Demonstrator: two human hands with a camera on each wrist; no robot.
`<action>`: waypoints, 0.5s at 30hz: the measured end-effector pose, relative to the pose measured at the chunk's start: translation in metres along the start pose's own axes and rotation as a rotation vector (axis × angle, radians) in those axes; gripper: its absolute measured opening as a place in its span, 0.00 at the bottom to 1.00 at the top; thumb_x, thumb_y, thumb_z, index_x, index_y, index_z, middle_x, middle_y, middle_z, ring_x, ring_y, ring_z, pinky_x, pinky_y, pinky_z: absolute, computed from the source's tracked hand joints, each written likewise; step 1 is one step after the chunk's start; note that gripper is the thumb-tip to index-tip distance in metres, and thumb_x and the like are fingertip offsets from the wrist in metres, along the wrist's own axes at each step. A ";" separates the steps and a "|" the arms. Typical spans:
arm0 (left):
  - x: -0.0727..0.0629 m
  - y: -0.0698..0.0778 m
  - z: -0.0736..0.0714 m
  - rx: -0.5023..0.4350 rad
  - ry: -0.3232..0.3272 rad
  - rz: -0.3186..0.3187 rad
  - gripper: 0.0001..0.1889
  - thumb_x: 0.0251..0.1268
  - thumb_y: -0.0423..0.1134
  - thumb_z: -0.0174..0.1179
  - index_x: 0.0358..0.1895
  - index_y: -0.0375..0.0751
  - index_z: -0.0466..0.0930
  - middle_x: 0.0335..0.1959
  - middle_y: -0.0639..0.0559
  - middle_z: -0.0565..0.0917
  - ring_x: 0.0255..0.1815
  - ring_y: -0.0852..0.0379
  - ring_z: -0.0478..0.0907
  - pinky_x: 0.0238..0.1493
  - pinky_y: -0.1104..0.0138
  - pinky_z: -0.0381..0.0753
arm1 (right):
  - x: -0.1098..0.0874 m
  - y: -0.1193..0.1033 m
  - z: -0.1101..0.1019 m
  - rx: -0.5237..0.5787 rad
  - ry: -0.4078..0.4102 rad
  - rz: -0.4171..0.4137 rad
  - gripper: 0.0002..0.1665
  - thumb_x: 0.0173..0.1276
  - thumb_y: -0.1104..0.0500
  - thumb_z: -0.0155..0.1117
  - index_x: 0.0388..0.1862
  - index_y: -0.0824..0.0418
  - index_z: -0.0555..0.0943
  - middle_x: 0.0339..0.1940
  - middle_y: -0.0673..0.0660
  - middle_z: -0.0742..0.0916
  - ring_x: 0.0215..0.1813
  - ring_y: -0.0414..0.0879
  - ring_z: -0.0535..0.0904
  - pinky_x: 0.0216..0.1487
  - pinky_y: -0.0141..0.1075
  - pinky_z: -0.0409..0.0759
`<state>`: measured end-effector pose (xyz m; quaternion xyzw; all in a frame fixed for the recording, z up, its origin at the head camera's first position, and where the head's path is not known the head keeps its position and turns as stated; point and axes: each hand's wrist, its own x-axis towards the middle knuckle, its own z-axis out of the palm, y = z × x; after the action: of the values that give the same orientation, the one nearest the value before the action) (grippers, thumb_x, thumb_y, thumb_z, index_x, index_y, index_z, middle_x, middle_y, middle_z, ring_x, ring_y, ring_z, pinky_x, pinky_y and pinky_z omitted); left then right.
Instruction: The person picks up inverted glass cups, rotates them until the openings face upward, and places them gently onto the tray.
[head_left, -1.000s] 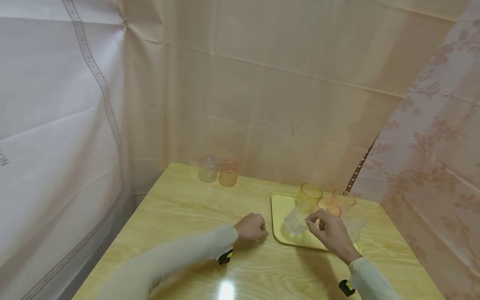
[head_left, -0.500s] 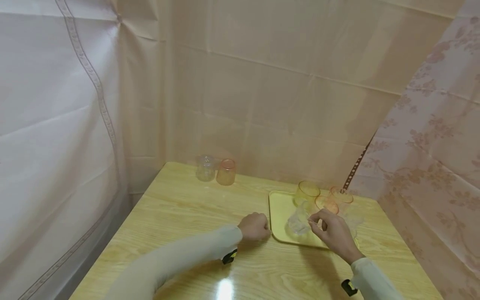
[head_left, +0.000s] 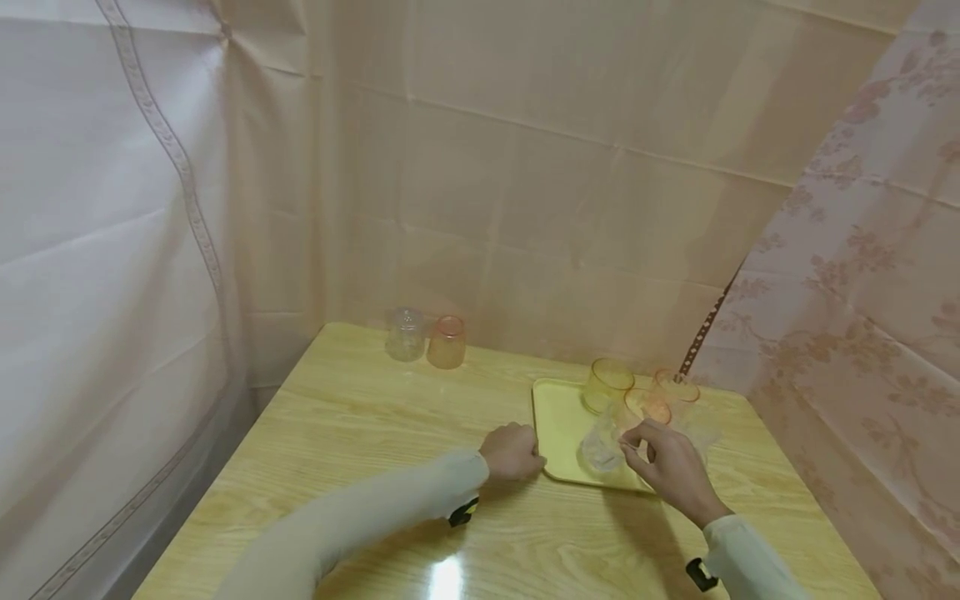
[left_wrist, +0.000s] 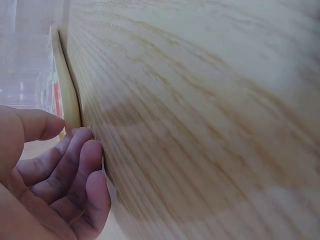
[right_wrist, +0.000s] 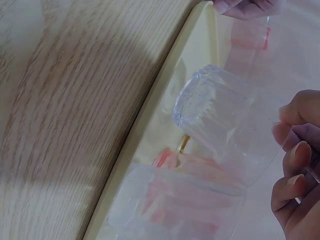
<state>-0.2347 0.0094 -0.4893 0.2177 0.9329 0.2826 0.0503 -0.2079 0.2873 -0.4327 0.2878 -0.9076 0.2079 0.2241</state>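
A clear plastic cup (right_wrist: 220,112) leans at a tilt over the yellow tray (head_left: 553,425), its thick ribbed base towards the tray. My right hand (head_left: 670,465) pinches this cup at its rim between thumb and fingers. At the tray's near left corner, my left hand (head_left: 512,451) pinches the tray's edge, thumb on the rim and the other fingers curled below. The tray also bears a yellow cup (head_left: 606,389), an orange cup (head_left: 643,410) and another orange-rimmed cup (head_left: 678,388). Another clear cup (right_wrist: 175,202) stands close by, partly behind my right hand in the head view.
At the table's back left, a clear cup (head_left: 406,337) and an orange cup (head_left: 447,346) stand upside down side by side. Hanging cloth (head_left: 480,183) encloses the back and both sides of the wooden table (head_left: 390,417).
My left hand has moved right, onto the tray's corner. The clear cup in my right hand has shifted slightly right over the tray. The head view has turned a little to the right.
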 end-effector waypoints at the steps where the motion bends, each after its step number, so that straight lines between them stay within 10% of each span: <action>1: 0.000 0.000 0.000 0.002 0.002 0.001 0.30 0.67 0.43 0.66 0.08 0.50 0.60 0.05 0.63 0.54 0.10 0.67 0.49 0.12 0.72 0.50 | -0.001 0.000 0.000 -0.005 -0.002 0.001 0.08 0.62 0.66 0.76 0.35 0.55 0.86 0.31 0.40 0.82 0.22 0.31 0.63 0.22 0.30 0.65; 15: 0.001 0.003 0.002 0.034 0.011 -0.025 0.32 0.67 0.45 0.67 0.07 0.50 0.59 0.06 0.63 0.53 0.10 0.67 0.47 0.12 0.73 0.50 | -0.008 0.003 0.002 -0.038 -0.058 0.030 0.08 0.62 0.65 0.76 0.33 0.53 0.86 0.34 0.42 0.84 0.24 0.31 0.64 0.23 0.30 0.66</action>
<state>-0.2339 0.0136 -0.4893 0.2054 0.9405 0.2671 0.0451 -0.2046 0.2921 -0.4389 0.2758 -0.9217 0.1856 0.2001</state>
